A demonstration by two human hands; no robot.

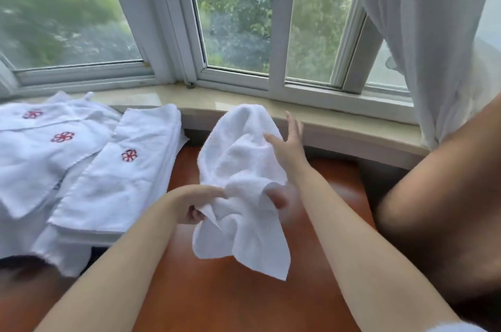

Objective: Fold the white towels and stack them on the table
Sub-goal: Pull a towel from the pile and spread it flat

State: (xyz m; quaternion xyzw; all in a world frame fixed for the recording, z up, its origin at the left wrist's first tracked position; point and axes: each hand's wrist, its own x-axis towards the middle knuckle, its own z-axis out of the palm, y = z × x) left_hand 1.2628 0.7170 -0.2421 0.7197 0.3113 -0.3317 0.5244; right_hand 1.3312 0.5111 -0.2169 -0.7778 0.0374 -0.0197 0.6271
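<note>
Over the reddish worktop [244,302], a crumpled white towel [238,169] is held up, pinched at its lower edge by the left hand [195,204]. It's touched higher up by the right hand [284,147], fingers spread straight. Folded towels [122,177] are stacked left.

Bare table [244,302] lies open below the left hand [193,205] gripping the crumpled towel [241,185]. Folded towels [122,177] block its left. The windowsill [244,104] bounds the far side.

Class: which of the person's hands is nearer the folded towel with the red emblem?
Left. The left hand pinches the crumpled towel beside the folded towel; the right hand is farther away.
</note>
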